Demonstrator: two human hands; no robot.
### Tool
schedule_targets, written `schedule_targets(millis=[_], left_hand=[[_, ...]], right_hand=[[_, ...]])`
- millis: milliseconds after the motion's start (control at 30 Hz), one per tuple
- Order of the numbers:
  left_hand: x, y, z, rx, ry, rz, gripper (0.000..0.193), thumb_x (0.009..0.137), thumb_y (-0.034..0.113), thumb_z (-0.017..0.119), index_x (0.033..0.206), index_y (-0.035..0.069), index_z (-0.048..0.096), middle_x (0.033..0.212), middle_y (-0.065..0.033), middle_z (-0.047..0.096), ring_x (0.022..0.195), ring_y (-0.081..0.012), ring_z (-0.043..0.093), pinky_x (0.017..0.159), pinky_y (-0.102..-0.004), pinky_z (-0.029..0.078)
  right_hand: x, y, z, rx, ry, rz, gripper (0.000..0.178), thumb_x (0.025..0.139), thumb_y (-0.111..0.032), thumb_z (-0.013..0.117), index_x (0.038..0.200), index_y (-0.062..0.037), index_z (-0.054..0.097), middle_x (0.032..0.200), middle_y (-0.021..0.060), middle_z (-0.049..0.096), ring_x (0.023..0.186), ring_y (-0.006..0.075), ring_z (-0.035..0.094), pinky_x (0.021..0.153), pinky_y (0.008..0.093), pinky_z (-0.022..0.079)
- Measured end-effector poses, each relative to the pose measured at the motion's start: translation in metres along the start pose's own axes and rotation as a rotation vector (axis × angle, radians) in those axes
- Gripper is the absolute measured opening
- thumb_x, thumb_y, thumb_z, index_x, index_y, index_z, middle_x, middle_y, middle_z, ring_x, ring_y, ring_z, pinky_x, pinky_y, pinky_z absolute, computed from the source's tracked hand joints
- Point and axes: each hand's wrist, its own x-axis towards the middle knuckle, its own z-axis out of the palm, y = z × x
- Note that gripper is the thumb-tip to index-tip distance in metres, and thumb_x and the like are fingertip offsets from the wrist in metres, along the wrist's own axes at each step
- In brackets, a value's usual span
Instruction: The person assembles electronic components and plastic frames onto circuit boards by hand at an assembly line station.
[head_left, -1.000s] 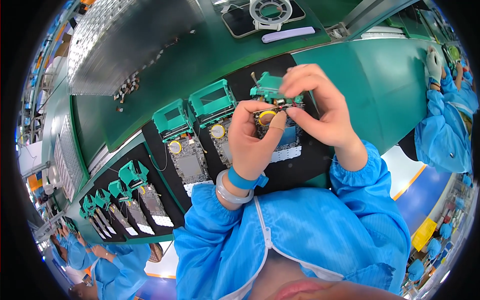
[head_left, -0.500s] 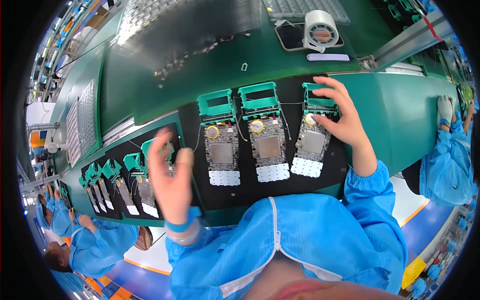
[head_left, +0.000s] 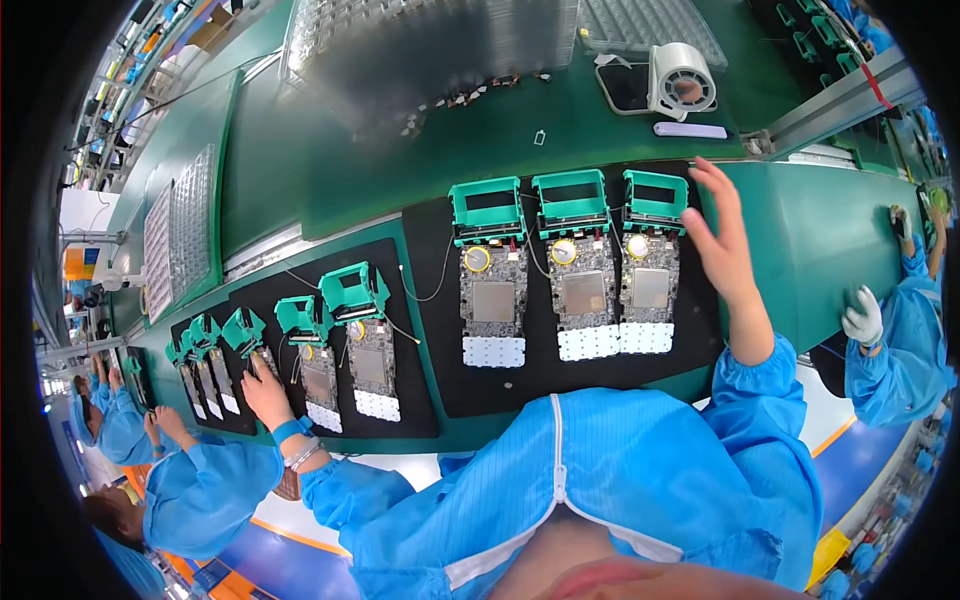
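Okay, head view: my right hand (head_left: 722, 230) is released, fingers spread just beside the near frame (head_left: 655, 213), green, on the right board (head_left: 651, 289); can't tell if it's touching. My left hand (head_left: 265, 395) is just below the far frame (head_left: 241, 327); can't tell if it grasps anything. On the near mat (head_left: 432, 335), the right board, middle board (head_left: 586, 294) and left board (head_left: 493, 302) each have a green frame and round cell, so they look equally far along. Anything unfinished: can't tell.
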Motion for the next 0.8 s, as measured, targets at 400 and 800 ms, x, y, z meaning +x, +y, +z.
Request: schedule_targets(millis=[400, 800], left_hand=[[0.013, 0.022, -0.062, -0.361, -0.024, -0.429, 0.078, 0.073, 0.068, 0.057, 0.092, -0.008, 0.060, 0.093, -0.0248, 0.062, 0.091, -0.0375, 0.059, 0.083, -0.0420, 0.045], [0.026, 0.006, -0.108, -0.749, -0.246, -0.027, 0.042, 0.073, 0.035, 0.076, 0.071, 0.003, 0.048, 0.059, -0.0027, 0.043, 0.056, -0.0124, 0.040, 0.050, -0.0278, 0.036]], right_hand=[[-0.020, 0.009, 0.007, -0.051, 0.088, 0.377, 0.031, 0.082, -0.015, 0.068, 0.107, -0.0018, 0.056, 0.083, 0.0025, 0.053, 0.066, 0.0088, 0.047, 0.058, 0.0224, 0.042], [-0.027, -0.072, 0.012, -0.547, 0.135, 0.276, 0.029, 0.085, -0.004, 0.052, 0.114, -0.0025, 0.053, 0.112, 0.0165, 0.056, 0.104, 0.0341, 0.054, 0.090, 0.0366, 0.043]])
